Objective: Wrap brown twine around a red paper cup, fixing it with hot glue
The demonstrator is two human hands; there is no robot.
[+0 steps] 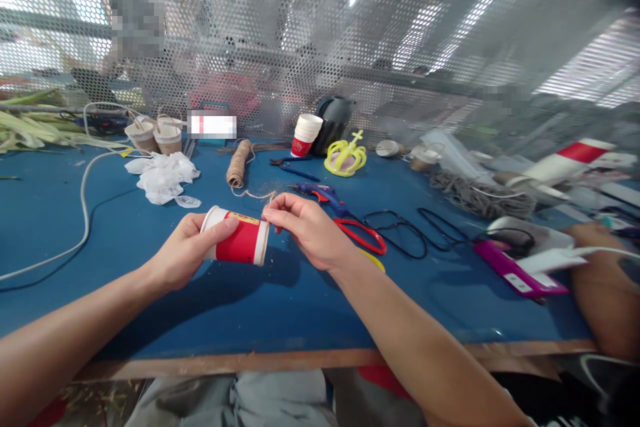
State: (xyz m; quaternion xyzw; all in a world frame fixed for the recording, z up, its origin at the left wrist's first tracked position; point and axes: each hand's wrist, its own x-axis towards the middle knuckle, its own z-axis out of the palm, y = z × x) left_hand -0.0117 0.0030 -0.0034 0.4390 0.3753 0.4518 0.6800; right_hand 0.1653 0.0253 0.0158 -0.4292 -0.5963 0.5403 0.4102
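Note:
My left hand [193, 240] grips a red and white paper cup [237, 243], which lies on its side in the air above the blue table, its bottom end to the right. At that end, my right hand [305, 223] pinches a thin twine [254, 194] between thumb and fingers. The twine runs back to a brown spool of twine [240, 163] lying on the table. Just beyond my right hand lies a blue glue gun [323, 193], with red-handled scissors [363, 235] beside my wrist.
A stack of paper cups [307, 132], a yellow crown-shaped piece [345, 157] and pliers [295, 168] stand or lie farther back. White lace [163, 177] is at left. A purple power strip [517, 270] and another person's arm [603, 287] are at right.

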